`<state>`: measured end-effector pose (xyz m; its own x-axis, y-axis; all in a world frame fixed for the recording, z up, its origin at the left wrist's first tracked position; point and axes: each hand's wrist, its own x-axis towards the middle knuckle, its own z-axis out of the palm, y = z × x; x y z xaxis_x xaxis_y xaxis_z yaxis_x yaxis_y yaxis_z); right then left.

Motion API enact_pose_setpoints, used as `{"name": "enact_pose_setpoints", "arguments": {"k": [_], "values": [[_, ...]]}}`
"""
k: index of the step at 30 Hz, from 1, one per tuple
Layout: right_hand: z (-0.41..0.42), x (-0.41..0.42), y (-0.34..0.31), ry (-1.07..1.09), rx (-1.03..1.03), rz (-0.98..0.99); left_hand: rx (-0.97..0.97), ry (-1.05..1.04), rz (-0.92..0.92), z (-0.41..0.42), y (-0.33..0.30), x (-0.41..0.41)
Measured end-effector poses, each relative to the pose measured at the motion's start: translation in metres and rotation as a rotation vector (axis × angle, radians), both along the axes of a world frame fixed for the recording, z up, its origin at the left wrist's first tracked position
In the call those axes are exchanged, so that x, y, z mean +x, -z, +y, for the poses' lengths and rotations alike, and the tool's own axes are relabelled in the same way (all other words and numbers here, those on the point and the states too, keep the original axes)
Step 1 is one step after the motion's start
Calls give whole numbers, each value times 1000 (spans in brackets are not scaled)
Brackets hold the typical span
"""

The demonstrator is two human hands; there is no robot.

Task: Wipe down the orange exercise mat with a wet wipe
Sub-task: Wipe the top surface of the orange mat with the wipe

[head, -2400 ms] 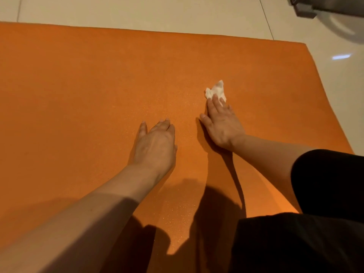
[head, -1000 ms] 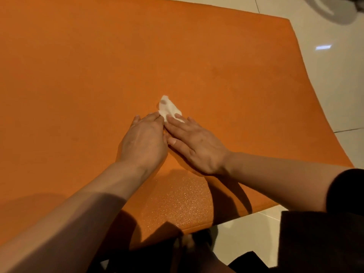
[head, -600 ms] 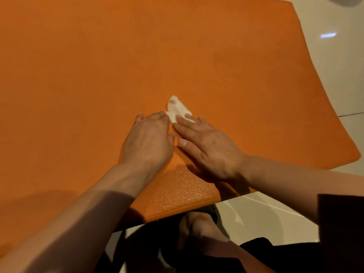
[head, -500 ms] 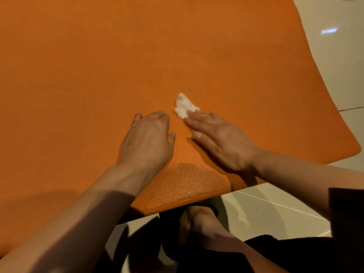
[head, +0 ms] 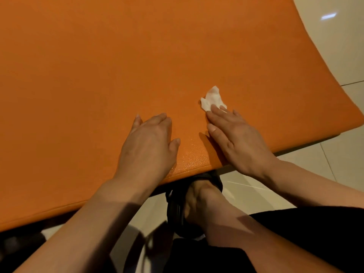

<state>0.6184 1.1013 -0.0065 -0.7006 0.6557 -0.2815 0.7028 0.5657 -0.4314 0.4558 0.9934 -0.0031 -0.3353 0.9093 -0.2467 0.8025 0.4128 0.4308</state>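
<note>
The mat [head: 98, 66] covers the floor [head: 334, 46], its long axis running left to right. The left hand [head: 148, 143] rests flat near its near edge. Just right, the right hand [head: 236, 138], fingers straight, presses the crumpled wipe [head: 211, 98], which points far.

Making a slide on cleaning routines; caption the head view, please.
Right hand presses a white wet wipe onto the orange mat while the left hand rests flat beside it.

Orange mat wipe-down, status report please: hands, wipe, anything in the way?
Left hand flat on orange mat, holding nothing. Right hand pressing wet wipe under straight fingers. Nothing blocking on the mat.
</note>
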Motion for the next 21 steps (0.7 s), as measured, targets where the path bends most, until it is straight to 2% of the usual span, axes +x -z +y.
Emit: {"name": "enact_pose_setpoints", "arguments": {"k": [4,10,14,16,21], "values": [[-25,-1,-6,-287,-75,37,32,-7,0,-14,-2,9],[-26,24,-5,18,26,107,95,-4,25,-17,-1,15],[-53,19,-6,-203,-49,200,143,-13,5,-21,1,20],[-52,24,-5,-233,-86,212,157,-12,2,-23,1,21],[-54,46,2,59,35,239,169,-2,6,-28,2,24]]}}
